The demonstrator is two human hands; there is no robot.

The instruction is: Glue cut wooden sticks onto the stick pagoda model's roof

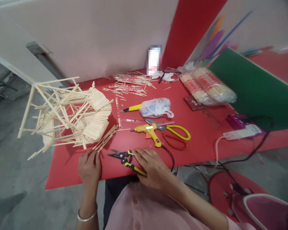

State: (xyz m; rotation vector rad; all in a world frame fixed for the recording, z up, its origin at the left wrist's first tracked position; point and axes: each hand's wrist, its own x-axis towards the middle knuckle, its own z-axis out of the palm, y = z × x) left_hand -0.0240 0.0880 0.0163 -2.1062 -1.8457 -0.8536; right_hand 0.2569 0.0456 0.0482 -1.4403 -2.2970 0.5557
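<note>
Snips (122,156) with black and yellow handles sit in the right hand (152,164), its fingers wrapped over the grips near the front edge of the red tabletop (201,140). Their handles are spread and their blades, slightly parted, point left. The left hand (89,164) rests at the same edge, fingers bent and close together, at the near ends of a few thin sticks (107,138); whether it pinches any of them, I cannot tell. A bangle (87,218) circles the left wrist.

Those sticks lie slantwise just beside the model (96,127), a wooden framework of crossed sticks with fan-like, slatted parts, which stands on the left of the tabletop and juts past its side. Beyond the snips lies a yellow glue gun (146,128), nozzle to the left, over the blades of the scissors (177,131), which have one yellow and one red handle. Behind these, a yellow knife (132,108) touches a knotted white bag (156,107). Loose sticks are scattered at the back, near an upright phone (154,60). Wrapped packs (207,84) lie at the right, beside a green board (256,86).
</note>
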